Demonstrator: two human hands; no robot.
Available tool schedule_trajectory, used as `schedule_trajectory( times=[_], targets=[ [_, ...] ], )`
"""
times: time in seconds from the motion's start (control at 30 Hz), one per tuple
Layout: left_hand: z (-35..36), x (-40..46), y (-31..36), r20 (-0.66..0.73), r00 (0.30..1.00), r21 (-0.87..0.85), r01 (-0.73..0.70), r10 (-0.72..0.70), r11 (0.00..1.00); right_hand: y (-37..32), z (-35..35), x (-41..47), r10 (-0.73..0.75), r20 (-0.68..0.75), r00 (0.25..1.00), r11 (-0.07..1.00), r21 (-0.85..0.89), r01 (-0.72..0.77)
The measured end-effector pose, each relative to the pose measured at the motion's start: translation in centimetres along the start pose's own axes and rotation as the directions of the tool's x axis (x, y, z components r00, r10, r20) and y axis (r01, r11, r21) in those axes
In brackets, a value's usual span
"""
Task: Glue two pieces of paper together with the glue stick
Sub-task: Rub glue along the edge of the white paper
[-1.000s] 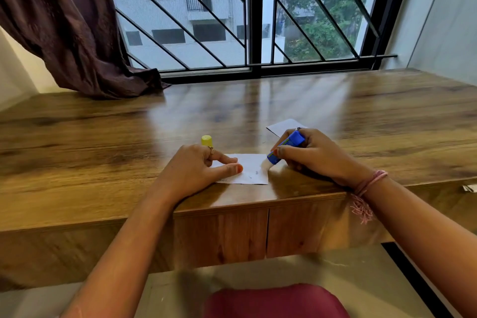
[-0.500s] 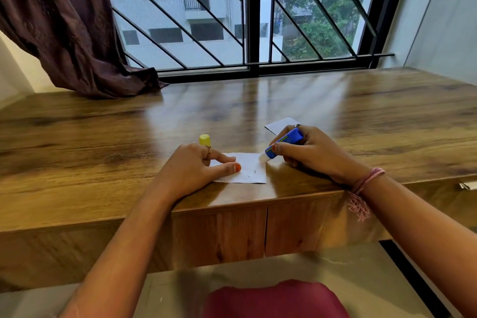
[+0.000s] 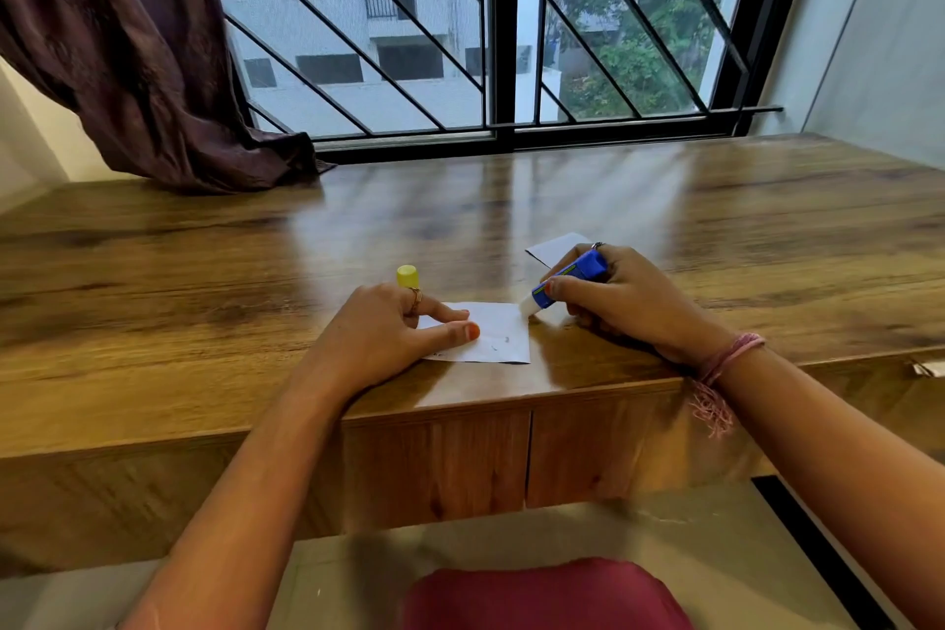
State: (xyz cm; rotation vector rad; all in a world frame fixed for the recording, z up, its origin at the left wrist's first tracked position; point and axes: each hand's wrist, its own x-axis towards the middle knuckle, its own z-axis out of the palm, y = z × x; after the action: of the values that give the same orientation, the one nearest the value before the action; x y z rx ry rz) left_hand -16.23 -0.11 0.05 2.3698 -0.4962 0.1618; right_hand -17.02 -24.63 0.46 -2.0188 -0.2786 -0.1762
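A: Item 1, orientation of the blue plastic glue stick [image 3: 570, 282]?

B: Long axis tilted, running from upper right down to lower left. White glue tip low, pointing left and toward the person, at the right edge of the white rectangular paper sheet [image 3: 493, 330]. Tip at or just off that edge; contact w/ paper cannot be told.

A: Grip on it?

B: Right hand [image 3: 626, 299] closed round the blue barrel, thumb across the front, fingers curled behind. Pink thread band at the wrist.

A: Left hand [image 3: 388, 335]?

B: Palm down, not gripping. Thumb and forefinger spread and pressed flat on the left part of the sheet, pinning it. Ring on one finger.

A: Sheet location?

B: Flat on the glossy brown wooden desk [image 3: 204, 271], near the front edge, between the two hands. Faint marks on its surface.

A: 2nd piece?

B: Small white paper piece [image 3: 555, 251] lies beyond the right hand, partly hidden by it, apart from the 1st sheet.

A: Containers?

B: Only the yellow cylindrical cap [image 3: 407, 277], upright just behind the left hand's fingers. Contents not visible. Dark brown curtain [image 3: 128, 56] far left by the window.
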Motion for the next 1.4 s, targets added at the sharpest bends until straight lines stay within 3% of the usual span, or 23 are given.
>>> schedule_trajectory(
  times=[0.3,0.8,0.93,1.1,1.27,1.4],
  targets=[
    [-0.1,0.0,0.0,0.008,1.000,0.007,0.004,-0.004,1.000,-0.1,0.0,0.0,0.012,-0.043,0.999,1.000,-0.026,-0.013],
    [0.0,0.2,-0.2,0.016,1.000,0.019,-0.018,0.017,1.000,-0.1,0.1,0.0,-0.006,0.006,1.000,0.999,-0.032,0.006],
    [0.0,0.3,-0.3,0.024,0.999,0.017,-0.025,0.025,1.000,0.1,-0.2,-0.2,0.034,-0.065,0.997,0.979,0.201,-0.021],
    [-0.7,1.0,0.0,0.146,0.989,0.055,-0.047,0.039,0.997,0.1,-0.7,-0.3,0.041,-0.213,0.976,0.946,0.323,0.030],
    [-1.5,2.3,1.5,0.332,0.942,0.137,-0.102,0.051,0.985,0.1,-0.7,-0.4,0.048,-0.207,0.977,0.942,0.335,0.024],
    [-1.8,3.4,2.0,0.469,0.882,0.096,-0.099,0.043,0.990,0.1,-0.8,-0.5,0.059,-0.194,0.979,0.941,0.338,0.011]
  ],
)
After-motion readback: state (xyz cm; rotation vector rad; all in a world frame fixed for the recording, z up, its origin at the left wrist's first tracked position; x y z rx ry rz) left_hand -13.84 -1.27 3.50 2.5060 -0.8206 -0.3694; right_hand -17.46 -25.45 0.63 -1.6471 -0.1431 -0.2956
